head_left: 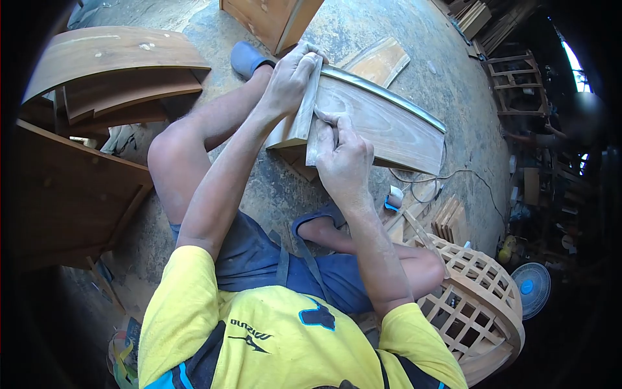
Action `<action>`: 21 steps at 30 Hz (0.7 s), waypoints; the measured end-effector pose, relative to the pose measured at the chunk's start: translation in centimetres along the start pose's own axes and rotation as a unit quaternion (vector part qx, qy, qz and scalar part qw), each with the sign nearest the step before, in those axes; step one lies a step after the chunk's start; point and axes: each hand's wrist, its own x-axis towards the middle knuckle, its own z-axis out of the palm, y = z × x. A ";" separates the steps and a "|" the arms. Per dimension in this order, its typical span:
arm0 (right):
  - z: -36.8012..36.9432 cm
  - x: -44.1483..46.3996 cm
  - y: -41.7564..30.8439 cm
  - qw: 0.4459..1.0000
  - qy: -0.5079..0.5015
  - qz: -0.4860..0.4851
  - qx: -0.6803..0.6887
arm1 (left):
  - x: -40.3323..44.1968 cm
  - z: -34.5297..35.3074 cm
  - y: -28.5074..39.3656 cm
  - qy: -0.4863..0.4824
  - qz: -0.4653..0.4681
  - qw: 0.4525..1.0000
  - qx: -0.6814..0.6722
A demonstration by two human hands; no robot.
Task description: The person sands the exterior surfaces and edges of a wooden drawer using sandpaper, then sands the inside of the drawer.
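Observation:
A wooden piece with a curved, light-coloured edge strip lies at the centre, in front of my bent legs. My left hand is closed round the top of the narrow upright board at its left end. Just right of that board, my right hand has its fingers curled at the piece's near left corner. Whatever sits between those fingers is too small to make out. Both hands look dusty.
Curved wooden panels stand at the left, above a large dark panel. A wooden lattice frame and a fan are at the lower right. A cable crosses the floor. A person's arm shows at the far right.

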 end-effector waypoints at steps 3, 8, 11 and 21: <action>-0.1 0.3 0.3 1.000 0.012 0.019 0.012 | -0.1 0.1 -0.1 0.005 -0.007 1.000 -0.005; 0.4 -0.3 -0.2 1.000 0.013 -0.016 0.024 | -0.1 0.2 -0.2 0.002 -0.004 1.000 -0.025; -0.6 0.1 0.4 0.999 0.025 0.038 0.024 | -0.1 0.3 -0.4 0.001 -0.007 1.000 -0.010; 0.8 1.6 0.1 1.000 0.008 -0.004 -0.022 | -0.1 0.1 -0.2 -0.007 0.019 1.000 0.004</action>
